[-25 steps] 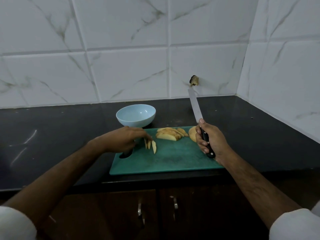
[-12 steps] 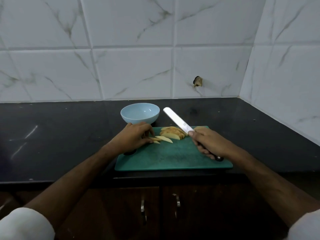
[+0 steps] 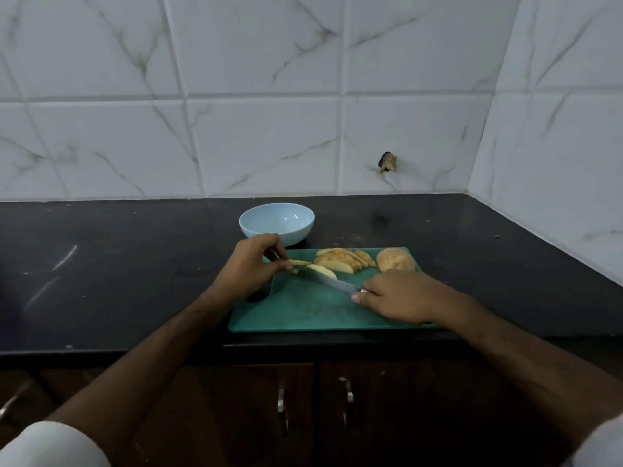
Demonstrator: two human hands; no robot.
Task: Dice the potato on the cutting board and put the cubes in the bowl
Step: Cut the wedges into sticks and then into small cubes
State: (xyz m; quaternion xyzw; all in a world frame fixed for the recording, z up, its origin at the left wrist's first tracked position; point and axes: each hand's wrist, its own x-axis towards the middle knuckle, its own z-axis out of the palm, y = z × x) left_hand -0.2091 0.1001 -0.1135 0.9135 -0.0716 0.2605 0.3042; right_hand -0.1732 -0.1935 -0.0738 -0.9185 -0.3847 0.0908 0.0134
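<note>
Lowered since earlier, my knife (image 3: 332, 283) lies across the strips (image 3: 322, 270) at frame centre on the board (image 3: 303, 315); right hand (image 3: 397, 296) grips its handle, left hand (image 3: 251, 264) pinches strips. Dicing begins; bowl (image 3: 277, 223) awaits.

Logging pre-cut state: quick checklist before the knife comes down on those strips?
1. Right hand grips the knife: ok.
2. Left hand pinches the potato strips on the cutting board: ok.
3. Left fingertips away from the blade edge: cannot tell, very close.
4. Blade lies across the strips: ok.
5. Bowl beside the board, no cubes inside yet: ok.
6. Sliced pile and uncut half out of the blade's path: ok.
</note>
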